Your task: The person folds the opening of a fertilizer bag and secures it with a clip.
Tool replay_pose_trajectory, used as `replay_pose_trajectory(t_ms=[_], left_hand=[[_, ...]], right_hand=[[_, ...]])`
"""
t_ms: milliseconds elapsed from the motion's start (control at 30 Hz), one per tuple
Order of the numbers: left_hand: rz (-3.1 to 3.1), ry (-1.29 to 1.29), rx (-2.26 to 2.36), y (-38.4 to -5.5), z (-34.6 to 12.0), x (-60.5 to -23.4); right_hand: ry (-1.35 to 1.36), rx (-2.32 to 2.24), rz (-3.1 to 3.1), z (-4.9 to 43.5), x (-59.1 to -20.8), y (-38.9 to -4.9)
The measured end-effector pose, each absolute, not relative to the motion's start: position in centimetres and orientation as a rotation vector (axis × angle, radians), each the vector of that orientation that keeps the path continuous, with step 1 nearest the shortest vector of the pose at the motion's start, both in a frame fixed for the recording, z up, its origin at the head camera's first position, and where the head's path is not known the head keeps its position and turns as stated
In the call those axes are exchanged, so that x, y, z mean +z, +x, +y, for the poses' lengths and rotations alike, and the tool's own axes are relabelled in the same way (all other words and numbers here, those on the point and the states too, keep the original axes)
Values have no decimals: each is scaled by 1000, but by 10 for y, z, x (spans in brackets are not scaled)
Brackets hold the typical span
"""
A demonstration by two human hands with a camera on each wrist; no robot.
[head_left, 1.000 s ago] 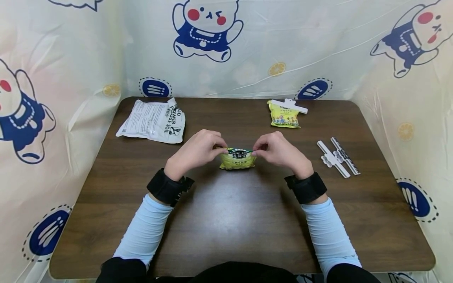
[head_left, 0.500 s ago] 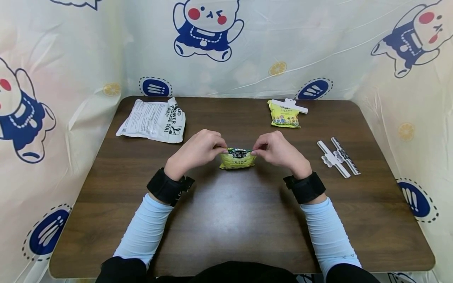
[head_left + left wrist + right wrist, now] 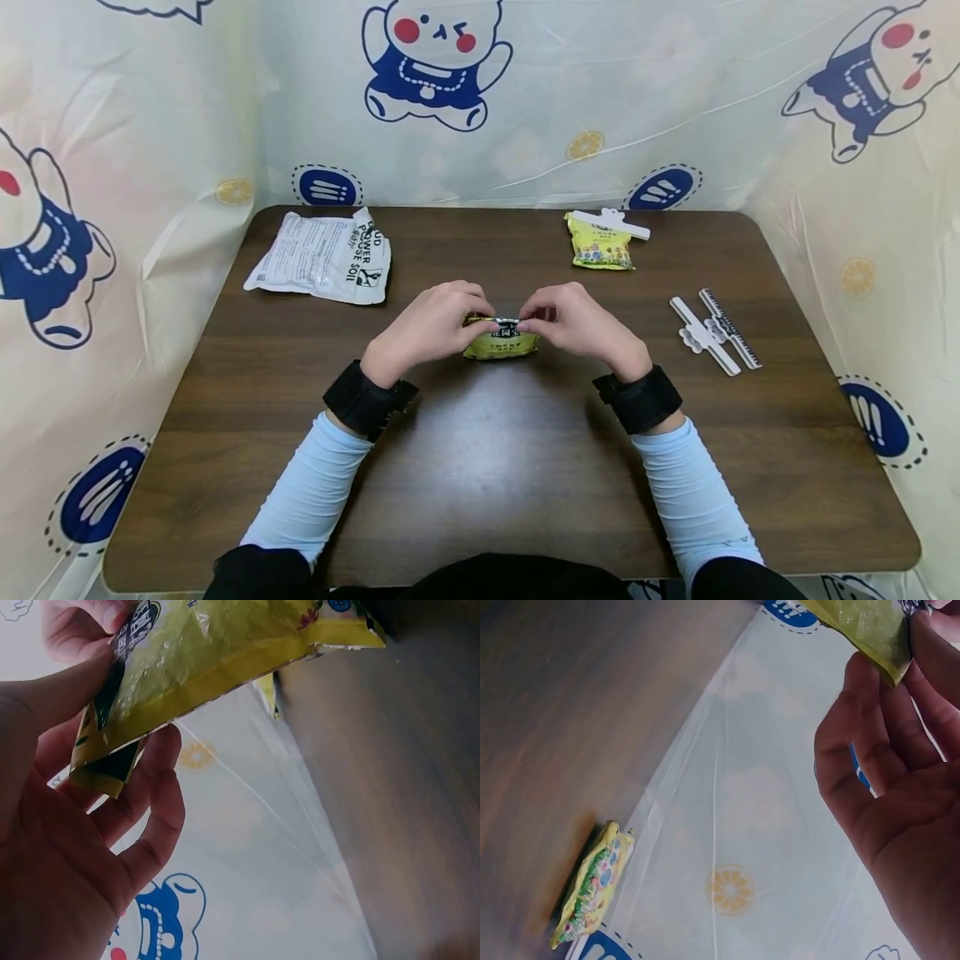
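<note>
A small yellow-green packet (image 3: 498, 344) with a dark label stands on the table between both hands. My left hand (image 3: 435, 321) pinches its upper edge on the left, thumb on the near face and fingers behind. On the right, my right hand (image 3: 581, 325) grips the same edge in the same way. In the left wrist view the packet (image 3: 217, 660) shows its top folded over, with a flap of dark green and yellow hanging behind the thumb. The right wrist view catches only a corner of the packet (image 3: 874, 634) between thumb and fingers.
At the back left lies a white soil bag (image 3: 322, 257). A second yellow packet (image 3: 602, 247), with a white clip (image 3: 611, 222) across its top, lies at the back right. Two more items, a white clip (image 3: 705, 336) and a toothed clip (image 3: 730, 327), lie on the right of the table (image 3: 480, 483).
Both hands have moved inward along the packet's top edge, thumbs now lower on its front and closer together. The top edge has folded down, covering part of the label.
</note>
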State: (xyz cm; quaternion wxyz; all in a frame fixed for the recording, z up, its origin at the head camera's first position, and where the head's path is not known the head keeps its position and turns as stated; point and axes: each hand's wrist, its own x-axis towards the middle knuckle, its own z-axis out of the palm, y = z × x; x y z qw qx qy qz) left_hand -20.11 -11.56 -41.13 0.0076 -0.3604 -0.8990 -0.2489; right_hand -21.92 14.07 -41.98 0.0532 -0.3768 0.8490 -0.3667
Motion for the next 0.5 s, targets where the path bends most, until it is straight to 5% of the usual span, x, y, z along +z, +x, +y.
replay_pose_trajectory(t_ms=[500], left_hand=[[-2775,-1141,-777,-201,-115,-412]], right_hand=[[-1216,-1135,2613,139,-421,-220]])
